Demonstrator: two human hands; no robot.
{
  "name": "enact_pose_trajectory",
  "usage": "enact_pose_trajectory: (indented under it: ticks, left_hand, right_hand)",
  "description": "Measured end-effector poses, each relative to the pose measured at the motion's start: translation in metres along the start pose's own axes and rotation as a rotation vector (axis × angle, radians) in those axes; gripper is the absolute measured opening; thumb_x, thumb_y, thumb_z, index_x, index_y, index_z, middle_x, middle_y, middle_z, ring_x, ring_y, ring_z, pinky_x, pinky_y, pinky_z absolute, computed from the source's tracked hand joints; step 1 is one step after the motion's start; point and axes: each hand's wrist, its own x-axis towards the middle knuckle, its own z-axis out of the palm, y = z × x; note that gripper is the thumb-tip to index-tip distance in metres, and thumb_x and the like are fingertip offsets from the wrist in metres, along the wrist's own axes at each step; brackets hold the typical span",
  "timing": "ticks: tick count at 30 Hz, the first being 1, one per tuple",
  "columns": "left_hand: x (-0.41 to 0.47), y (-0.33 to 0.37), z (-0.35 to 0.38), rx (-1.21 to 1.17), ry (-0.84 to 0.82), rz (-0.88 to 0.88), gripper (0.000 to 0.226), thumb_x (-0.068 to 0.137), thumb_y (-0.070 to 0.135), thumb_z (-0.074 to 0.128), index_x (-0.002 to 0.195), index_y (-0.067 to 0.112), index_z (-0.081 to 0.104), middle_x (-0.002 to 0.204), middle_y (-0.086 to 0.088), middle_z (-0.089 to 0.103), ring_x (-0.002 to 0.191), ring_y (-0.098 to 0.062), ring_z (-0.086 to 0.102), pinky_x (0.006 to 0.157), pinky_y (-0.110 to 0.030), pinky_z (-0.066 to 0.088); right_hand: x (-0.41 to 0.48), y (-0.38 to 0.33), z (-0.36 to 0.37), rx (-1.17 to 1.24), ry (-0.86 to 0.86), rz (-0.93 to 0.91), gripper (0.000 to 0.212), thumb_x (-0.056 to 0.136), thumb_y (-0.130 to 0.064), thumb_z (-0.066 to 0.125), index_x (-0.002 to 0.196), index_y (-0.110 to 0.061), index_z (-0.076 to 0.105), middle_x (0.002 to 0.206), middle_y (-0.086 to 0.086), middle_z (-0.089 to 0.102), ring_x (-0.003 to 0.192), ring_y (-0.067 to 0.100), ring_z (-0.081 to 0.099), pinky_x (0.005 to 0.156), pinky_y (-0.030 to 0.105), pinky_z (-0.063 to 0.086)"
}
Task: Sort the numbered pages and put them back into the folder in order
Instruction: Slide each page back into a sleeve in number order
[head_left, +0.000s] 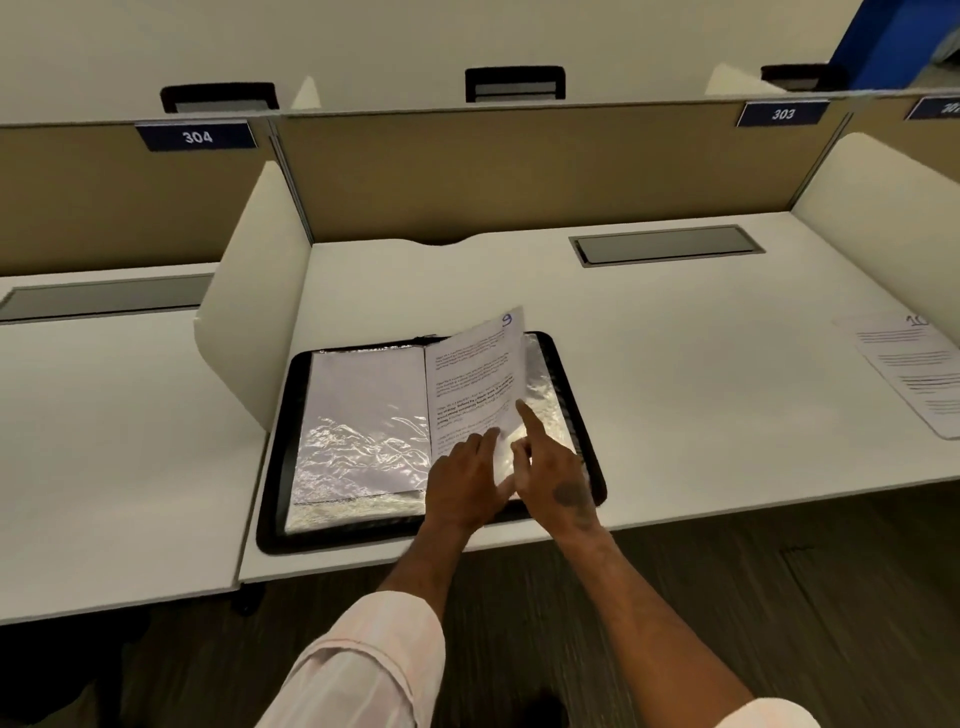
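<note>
Page 9 (475, 374) tilts over open black folder (279, 447); left hand (465, 486) presses it flat-fingered; right hand (553, 480): grip unclear.

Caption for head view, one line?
Head view: left hand and right hand handle page 9 over the open folder; page 10 lies apart on the desk.

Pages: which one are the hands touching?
Page 9, over the folder: left hand and right hand touch it. Page 10 lies alone, far right.
</note>
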Motion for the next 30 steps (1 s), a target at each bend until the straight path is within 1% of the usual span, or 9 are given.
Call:
enact_pose_trajectory:
  ticks: [3,5,9,12,15,17,19,23,30]
  left_hand:
    - [0.001,-0.004,-0.025,-0.089,0.131,-0.121,0.047,0.088,0.036,0.063,0.129,0.014,0.055,0.112,-0.009,0.069,0.088,-0.03,0.071,0.069,-0.042,0.059]
    - [0.0,-0.013,-0.042,-0.172,0.228,-0.198,0.04,0.093,0.034,0.057,0.128,0.014,0.057,0.105,-0.008,0.072,0.082,-0.031,0.071,0.067,-0.041,0.058]
    - [-0.014,-0.041,-0.074,-0.236,0.338,-0.367,0.042,0.095,0.029,0.058,0.136,0.021,0.049,0.088,-0.005,0.072,0.068,-0.031,0.068,0.06,-0.034,0.052]
    - [-0.031,-0.076,-0.083,-0.174,0.335,-0.414,0.057,0.097,0.026,0.058,0.148,0.025,0.034,0.067,-0.002,0.062,0.05,-0.019,0.057,0.047,-0.029,0.048]
    - [-0.05,-0.113,-0.081,-0.044,0.244,-0.399,0.048,0.099,0.022,0.056,0.145,0.026,0.044,0.064,0.0,0.059,0.049,-0.014,0.054,0.045,-0.03,0.05]
    - [-0.063,-0.132,-0.08,-0.041,0.177,-0.449,0.035,0.101,0.019,0.051,0.135,0.022,0.057,0.088,-0.006,0.07,0.071,-0.02,0.066,0.061,-0.031,0.053]
    - [-0.074,-0.148,-0.08,-0.042,0.077,-0.519,0.033,0.103,0.018,0.045,0.132,0.019,0.06,0.115,-0.008,0.068,0.097,-0.023,0.066,0.079,-0.032,0.051]
    - [-0.087,-0.166,-0.079,-0.008,-0.067,-0.583,0.035,0.104,0.023,0.04,0.133,0.016,0.056,0.132,-0.006,0.059,0.117,-0.023,0.057,0.094,-0.034,0.044]
    - [-0.095,-0.185,-0.063,0.06,-0.335,-0.6,0.023,0.095,0.019,0.041,0.111,0.016,0.057,0.115,-0.004,0.061,0.101,-0.022,0.059,0.077,-0.038,0.052]
  right_hand:
    - [0.003,-0.022,0.009,-0.069,0.025,-0.235,0.055,0.096,-0.015,0.052,0.148,-0.012,0.036,0.086,0.01,0.07,0.069,0.017,0.064,0.067,0.028,0.056]
    - [0.005,-0.036,0.017,-0.083,0.066,-0.313,0.05,0.096,-0.023,0.05,0.144,-0.012,0.043,0.08,0.006,0.069,0.069,0.017,0.064,0.066,0.03,0.056]
    - [0.008,-0.056,0.038,-0.068,0.136,-0.286,0.037,0.095,-0.028,0.048,0.126,-0.011,0.06,0.097,0.008,0.073,0.084,0.021,0.07,0.072,0.038,0.059]
    - [0.008,-0.059,0.057,-0.146,-0.01,-0.201,0.036,0.096,-0.023,0.053,0.131,-0.014,0.057,0.116,0.009,0.069,0.102,0.025,0.067,0.087,0.04,0.055]
    - [0.006,-0.053,0.077,-0.26,-0.247,-0.077,0.047,0.1,-0.033,0.046,0.145,-0.018,0.042,0.142,0.007,0.051,0.128,0.025,0.05,0.104,0.038,0.04]
    - [0.003,-0.044,0.091,-0.319,-0.402,-0.016,0.057,0.101,-0.043,0.04,0.152,-0.021,0.028,0.154,0.006,0.035,0.141,0.022,0.034,0.113,0.037,0.031]
    - [0.001,-0.036,0.105,-0.366,-0.54,0.042,0.066,0.099,-0.052,0.037,0.155,-0.024,0.015,0.161,0.006,0.016,0.148,0.022,0.016,0.118,0.041,0.023]
    - [-0.009,-0.027,0.124,-0.488,-0.714,0.071,0.078,0.095,-0.064,0.032,0.155,-0.027,-0.002,0.163,0.007,-0.009,0.15,0.027,-0.006,0.119,0.049,0.013]
    - [-0.022,-0.017,0.136,-0.63,-0.849,0.053,0.082,0.093,-0.07,0.027,0.156,-0.026,-0.001,0.162,0.009,-0.014,0.149,0.031,-0.011,0.117,0.057,0.002]
